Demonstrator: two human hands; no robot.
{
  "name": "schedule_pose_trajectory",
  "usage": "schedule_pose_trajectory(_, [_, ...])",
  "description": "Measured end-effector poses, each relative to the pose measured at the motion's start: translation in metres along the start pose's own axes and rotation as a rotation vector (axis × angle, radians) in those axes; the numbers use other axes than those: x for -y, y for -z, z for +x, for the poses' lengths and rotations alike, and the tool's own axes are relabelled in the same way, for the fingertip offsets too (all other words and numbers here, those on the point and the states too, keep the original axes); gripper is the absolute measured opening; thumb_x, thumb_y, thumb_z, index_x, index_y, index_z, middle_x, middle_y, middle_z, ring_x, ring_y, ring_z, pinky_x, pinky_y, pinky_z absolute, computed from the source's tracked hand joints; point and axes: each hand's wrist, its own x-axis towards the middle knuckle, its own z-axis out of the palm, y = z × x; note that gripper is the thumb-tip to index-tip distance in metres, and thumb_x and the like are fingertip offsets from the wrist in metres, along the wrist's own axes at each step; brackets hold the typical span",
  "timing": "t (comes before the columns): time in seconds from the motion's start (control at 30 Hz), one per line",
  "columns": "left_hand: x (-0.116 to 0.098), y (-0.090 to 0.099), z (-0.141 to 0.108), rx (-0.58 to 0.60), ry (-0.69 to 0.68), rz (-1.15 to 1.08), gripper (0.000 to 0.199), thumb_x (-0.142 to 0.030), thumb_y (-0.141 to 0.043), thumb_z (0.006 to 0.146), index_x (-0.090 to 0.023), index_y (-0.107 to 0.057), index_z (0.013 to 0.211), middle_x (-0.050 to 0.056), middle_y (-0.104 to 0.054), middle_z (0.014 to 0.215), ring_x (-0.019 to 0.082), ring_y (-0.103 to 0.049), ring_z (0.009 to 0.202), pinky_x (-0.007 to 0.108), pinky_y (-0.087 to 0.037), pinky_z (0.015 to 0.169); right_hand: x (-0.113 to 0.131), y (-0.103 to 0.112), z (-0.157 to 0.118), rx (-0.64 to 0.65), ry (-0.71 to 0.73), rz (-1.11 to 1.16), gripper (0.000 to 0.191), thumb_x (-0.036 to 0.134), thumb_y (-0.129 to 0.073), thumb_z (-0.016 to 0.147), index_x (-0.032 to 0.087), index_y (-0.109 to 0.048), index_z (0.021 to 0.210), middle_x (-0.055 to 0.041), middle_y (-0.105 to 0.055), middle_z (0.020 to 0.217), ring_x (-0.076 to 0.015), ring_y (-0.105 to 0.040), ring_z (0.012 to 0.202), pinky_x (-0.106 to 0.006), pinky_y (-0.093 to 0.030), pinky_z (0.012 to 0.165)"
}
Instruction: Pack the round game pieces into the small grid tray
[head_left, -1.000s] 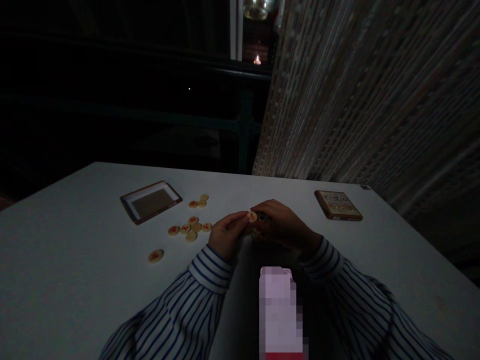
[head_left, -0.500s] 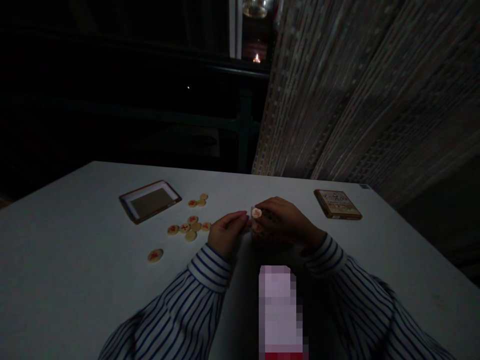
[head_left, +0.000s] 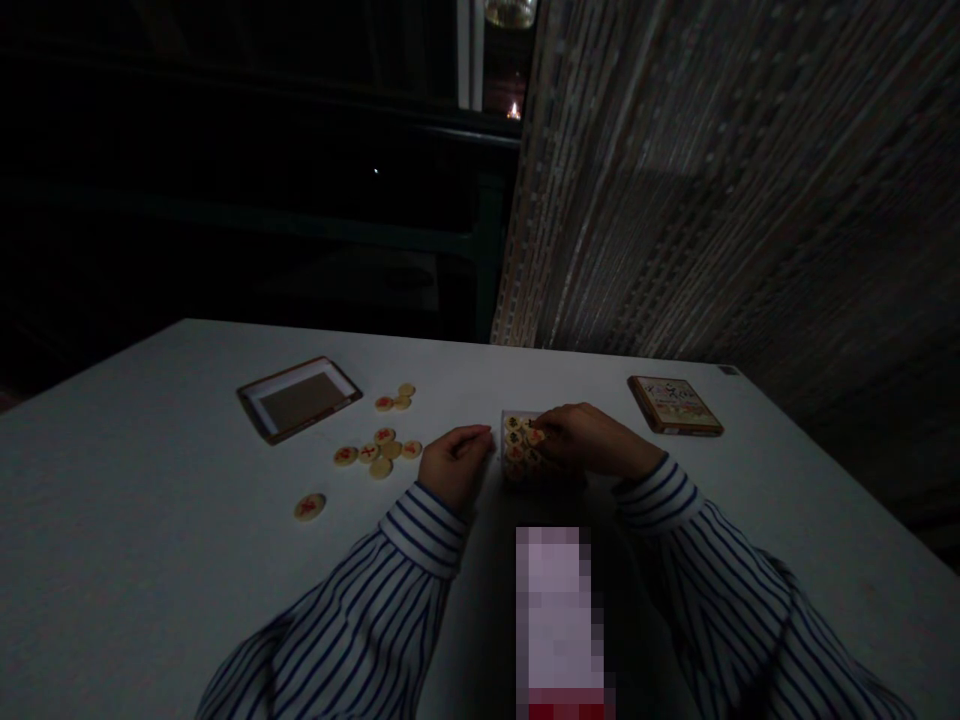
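Observation:
A small box (head_left: pixel 505 450) with a pale rim stands on the white table, holding several round wooden pieces with dark and red characters. Over its right part is my right hand (head_left: pixel 600 440), fingertips pressed onto a red-marked piece (head_left: pixel 534 437) at the top. My left hand (head_left: pixel 454 467) rests just left of the box, thumb and fingers brought together; whether anything small is between them is hidden. Left of it lie a loose group of round pieces (head_left: pixel 381 468), some with red characters, and a single red-marked piece (head_left: pixel 309 507).
An open shallow box tray (head_left: pixel 271 438) lies at the back left, with three pieces (head_left: pixel 384 404) to its right. A closed printed box (head_left: pixel 679 405) lies at the back right. A string curtain (head_left: pixel 637 200) hangs behind the white table (head_left: pixel 187 420).
My right hand has shifted right and slightly down, uncovering more of the pieces in the box. A red-marked piece that was at the box's upper left corner no longer shows there.

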Motion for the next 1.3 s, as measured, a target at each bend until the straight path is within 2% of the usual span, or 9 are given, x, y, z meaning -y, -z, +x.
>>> schedule_pose_trajectory(0.27, [0.008, 0.001, 0.003, 0.014, 0.003, -0.005, 0.021, -0.029, -0.070, 0.052, -0.015, -0.067, 0.068, 0.002, -0.066, 0.059, 0.013, -0.058, 0.057, 0.023, -0.046, 0.058, -0.004, -0.005, 0.000, 0.075, -0.028, -0.086, 0.027, 0.032, -0.049, 0.078, 0.019, -0.063, 0.097, -0.0079, -0.065, 0.094, -0.0203, -0.059, 0.083, -0.028, -0.041, 0.067])
schedule_pose_trajectory(0.47, [0.006, 0.002, 0.003, 0.029, -0.038, 0.039, 0.017, -0.028, -0.070, 0.052, -0.016, -0.068, 0.065, 0.003, -0.066, 0.061, 0.014, -0.059, 0.060, 0.024, -0.047, 0.059, -0.005, -0.007, 0.001, 0.104, -0.017, -0.083, 0.026, 0.030, -0.048, 0.079, 0.021, -0.063, 0.098, -0.0067, -0.066, 0.094, -0.0193, -0.059, 0.083, -0.027, -0.041, 0.067])
schedule_pose_trajectory(0.83, [0.008, 0.001, 0.002, 0.021, -0.006, 0.014, 0.018, -0.027, -0.069, 0.054, -0.016, -0.068, 0.067, 0.002, -0.065, 0.058, 0.012, -0.056, 0.055, 0.021, -0.044, 0.054, -0.006, -0.007, 0.003, 0.150, -0.012, -0.071, 0.025, 0.027, -0.048, 0.078, 0.022, -0.064, 0.096, -0.0054, -0.067, 0.091, -0.0177, -0.059, 0.079, -0.025, -0.039, 0.063])
schedule_pose_trajectory(1.07, [0.010, 0.001, 0.003, 0.032, -0.023, 0.036, 0.019, -0.029, -0.069, 0.055, -0.015, -0.068, 0.069, 0.002, -0.065, 0.059, 0.012, -0.057, 0.056, 0.022, -0.044, 0.055, -0.008, -0.009, 0.002, 0.154, 0.076, -0.089, 0.024, 0.025, -0.046, 0.078, 0.021, -0.063, 0.093, -0.0055, -0.066, 0.091, -0.0179, -0.059, 0.080, -0.025, -0.037, 0.062])
schedule_pose_trajectory(1.3, [0.012, 0.001, 0.003, 0.007, -0.057, 0.061, 0.018, -0.029, -0.067, 0.057, -0.016, -0.067, 0.070, 0.001, -0.065, 0.059, 0.012, -0.056, 0.056, 0.021, -0.044, 0.054, -0.010, -0.009, 0.002, 0.172, 0.087, -0.086, 0.021, 0.023, -0.047, 0.076, 0.021, -0.063, 0.090, -0.0048, -0.065, 0.089, -0.0165, -0.058, 0.079, -0.024, -0.036, 0.064])
